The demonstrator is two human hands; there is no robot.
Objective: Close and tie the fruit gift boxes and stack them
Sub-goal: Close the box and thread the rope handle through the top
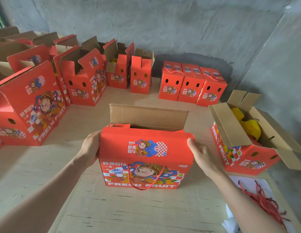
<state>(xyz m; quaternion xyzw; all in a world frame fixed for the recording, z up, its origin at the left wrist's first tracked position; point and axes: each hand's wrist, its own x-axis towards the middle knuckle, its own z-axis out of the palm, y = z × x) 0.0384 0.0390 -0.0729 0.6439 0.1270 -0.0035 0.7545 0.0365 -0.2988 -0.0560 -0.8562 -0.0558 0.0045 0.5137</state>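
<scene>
Gift box is standing midway on the plywood surface, one rear flap upright, one red cord hanging down its front. Left hand and right hand are gripping its sides, fingers curling round the edges. Three closed boxes are sitting behind it, and one open box is sitting to the right.

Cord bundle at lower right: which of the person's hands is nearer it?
Right. The right hand grips the right edge of the gift box, up-left of the red cord bundle; the left hand grips its left edge, farther away.
</scene>
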